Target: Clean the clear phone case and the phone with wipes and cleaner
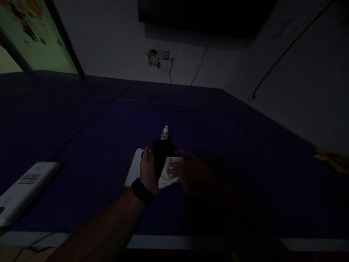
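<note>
My left hand (148, 173), with a dark watch on its wrist, holds a black smartphone (160, 153) tilted up above the table. My right hand (195, 173) presses a white cloth (166, 177) against the phone's lower right part, fingers over the cloth. On the table just left of my left hand lies a pale, flat phone case or phone (133, 168) with a brownish rim and a dark camera area. A small clear dropper bottle (164, 134) with a white cap stands upright behind the phone. The room is dim, so the right fingers show only in part.
A long white box-shaped object (28, 187) with dark print lies on the dark blue table (92, 203) at left. Something yellow (334, 160) sits at the far right edge. Sockets with cables (160, 56) are on the wall below a black screen (201, 18).
</note>
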A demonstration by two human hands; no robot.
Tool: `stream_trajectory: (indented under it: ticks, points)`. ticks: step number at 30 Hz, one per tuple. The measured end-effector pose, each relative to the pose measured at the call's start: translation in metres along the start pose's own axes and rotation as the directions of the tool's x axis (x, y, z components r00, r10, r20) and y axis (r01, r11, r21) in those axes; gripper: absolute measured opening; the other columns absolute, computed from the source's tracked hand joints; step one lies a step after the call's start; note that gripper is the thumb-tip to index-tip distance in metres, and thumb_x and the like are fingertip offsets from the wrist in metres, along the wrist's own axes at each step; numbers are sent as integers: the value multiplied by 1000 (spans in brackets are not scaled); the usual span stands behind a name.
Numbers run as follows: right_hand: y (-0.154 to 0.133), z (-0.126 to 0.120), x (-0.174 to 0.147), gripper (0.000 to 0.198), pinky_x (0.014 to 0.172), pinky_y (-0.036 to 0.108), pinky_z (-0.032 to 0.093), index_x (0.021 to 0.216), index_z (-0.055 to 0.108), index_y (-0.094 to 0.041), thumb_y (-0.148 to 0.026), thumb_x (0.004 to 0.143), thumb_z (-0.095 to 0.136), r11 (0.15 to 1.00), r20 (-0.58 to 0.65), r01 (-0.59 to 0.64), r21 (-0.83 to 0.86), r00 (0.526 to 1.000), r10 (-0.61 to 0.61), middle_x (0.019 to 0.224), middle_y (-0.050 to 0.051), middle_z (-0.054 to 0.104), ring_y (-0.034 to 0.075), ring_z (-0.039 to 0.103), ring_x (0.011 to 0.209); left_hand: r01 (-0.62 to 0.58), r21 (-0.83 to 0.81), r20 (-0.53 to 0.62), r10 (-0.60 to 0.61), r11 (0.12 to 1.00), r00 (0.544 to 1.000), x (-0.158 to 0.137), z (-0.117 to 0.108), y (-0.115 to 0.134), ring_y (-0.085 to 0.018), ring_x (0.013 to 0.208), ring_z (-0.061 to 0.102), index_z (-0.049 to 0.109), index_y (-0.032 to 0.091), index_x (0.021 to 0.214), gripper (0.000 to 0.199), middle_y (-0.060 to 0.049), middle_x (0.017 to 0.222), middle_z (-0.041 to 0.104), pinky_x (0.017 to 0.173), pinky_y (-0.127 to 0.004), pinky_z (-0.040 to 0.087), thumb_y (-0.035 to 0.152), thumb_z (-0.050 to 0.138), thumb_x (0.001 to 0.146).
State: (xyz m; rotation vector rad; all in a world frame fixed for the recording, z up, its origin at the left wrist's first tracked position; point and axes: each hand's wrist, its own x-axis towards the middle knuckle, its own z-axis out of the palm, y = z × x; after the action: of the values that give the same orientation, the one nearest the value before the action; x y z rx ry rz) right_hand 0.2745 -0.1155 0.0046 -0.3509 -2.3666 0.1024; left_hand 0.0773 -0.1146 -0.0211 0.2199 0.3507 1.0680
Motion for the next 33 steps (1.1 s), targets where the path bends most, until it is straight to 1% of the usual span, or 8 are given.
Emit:
stream_trajectory:
  ticks: [3,8,13,17,21,27,31,33]
  points:
    - [6,-9,-5,34,126,42,46,124,72,-23,-8,95,61,997,-63,-28,-73,998,24,116,4,86,17,79,117,11,7,-43,-11,1000,999,-7,4,-1,-31,84,75,67,10,142,81,-17,101,79,85,-44,58,72,33,103]
    - [2,-3,-1,31,123,43,50,128,73,-21,-15,99,61,998,80,64,-12,995,-63,124,6,83,20,68,138,28,8,-69,-27,1000,997,-9,5,3,-30,78,73,71,6,136,88,-17,90,77,78,-43,57,74,26,102]
    - [4,-7,0,24,130,47,38,114,78,-25,-17,99,61,992,173,13,122,984,-34,112,2,87,19,73,129,92,25,17,-92,995,996,-8,5,2,-24,53,59,76,9,126,95,-12,73,70,59,-38,51,83,25,96]
    - [7,-8,-1,29,128,46,42,119,79,-24,-14,101,59,996,172,-72,52,983,62,119,4,85,19,72,131,43,3,-64,-43,999,997,-8,6,0,-22,55,60,75,13,126,83,-12,80,72,62,-38,52,77,29,100]
    - [7,-6,-1,27,131,49,37,122,78,-24,-19,101,61,995,231,-30,100,973,6,125,4,83,20,67,140,72,29,-103,-69,997,992,-7,8,1,-20,47,52,74,11,126,86,-10,75,70,60,-39,51,77,25,100]
    - [10,-13,-6,30,125,47,45,123,77,-24,-16,104,55,988,163,-152,17,976,147,123,6,84,20,72,132,22,12,-89,-21,1000,996,-7,12,1,-28,69,69,74,13,129,85,-15,88,75,74,-44,56,76,25,101]
    - [6,-13,-1,29,128,49,43,125,78,-23,-20,105,57,996,208,-69,56,977,56,128,6,82,22,66,141,53,11,-73,-52,999,996,-9,14,1,-23,52,59,78,13,115,86,-11,72,70,65,-41,54,78,24,100]
    - [5,-15,-1,26,130,49,39,118,79,-23,-21,105,57,993,239,-41,112,971,13,120,4,85,21,69,137,69,13,-36,-68,998,997,-10,16,1,-23,52,58,76,12,121,92,-12,75,71,65,-42,54,82,21,98]
